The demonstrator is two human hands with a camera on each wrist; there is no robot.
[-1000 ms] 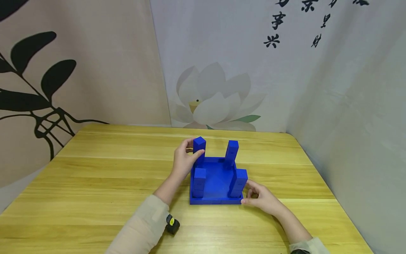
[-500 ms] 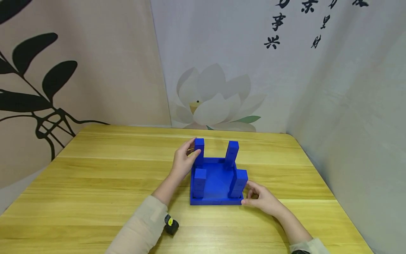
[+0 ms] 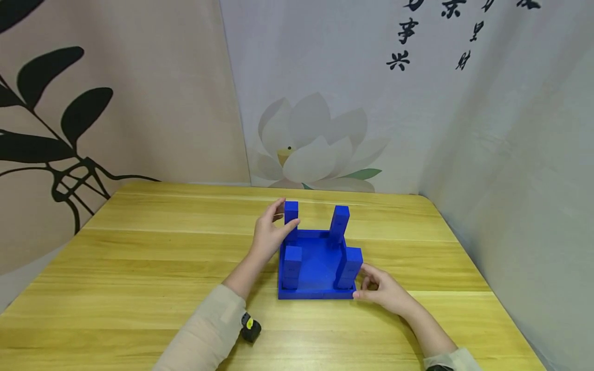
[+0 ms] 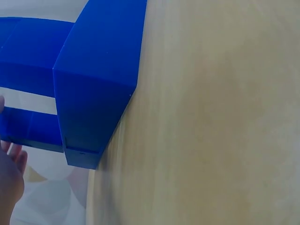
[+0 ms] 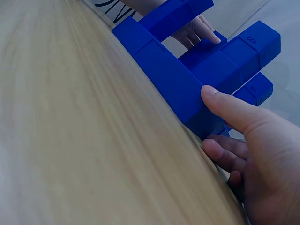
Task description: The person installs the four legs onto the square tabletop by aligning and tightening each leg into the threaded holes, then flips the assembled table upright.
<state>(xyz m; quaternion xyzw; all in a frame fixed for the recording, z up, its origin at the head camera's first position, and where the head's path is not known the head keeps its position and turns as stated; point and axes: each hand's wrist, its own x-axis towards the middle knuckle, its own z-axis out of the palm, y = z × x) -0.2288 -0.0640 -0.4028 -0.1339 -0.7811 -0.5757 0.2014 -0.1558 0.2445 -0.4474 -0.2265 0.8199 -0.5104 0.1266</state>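
Observation:
A blue square tray-like base [image 3: 320,265] with raised edges rests on the table, an upright square post at each corner. My left hand [image 3: 269,234] grips the far-left post [image 3: 291,208] near its top, thumb in front and fingers on the left side. The near-left post [image 3: 291,268], near-right post [image 3: 349,268] and far-right post [image 3: 339,225] stand apart from that hand. My right hand [image 3: 387,293] holds the base's near-right corner between thumb and fingers; in the right wrist view its thumb [image 5: 229,103] presses the corner beside a post.
The pieces stand on a yellow wood-grain table [image 3: 139,268]. Behind it hangs a curtain [image 3: 325,62] printed with a flower and characters; another pale curtain [image 3: 524,144] borders the right side. A black wrist device [image 3: 250,329] sits by the left sleeve.
The far-left post has turned from cornerwise to square with the base. My left thumb drew back, then moved right across the post again. The right hand and base stay put.

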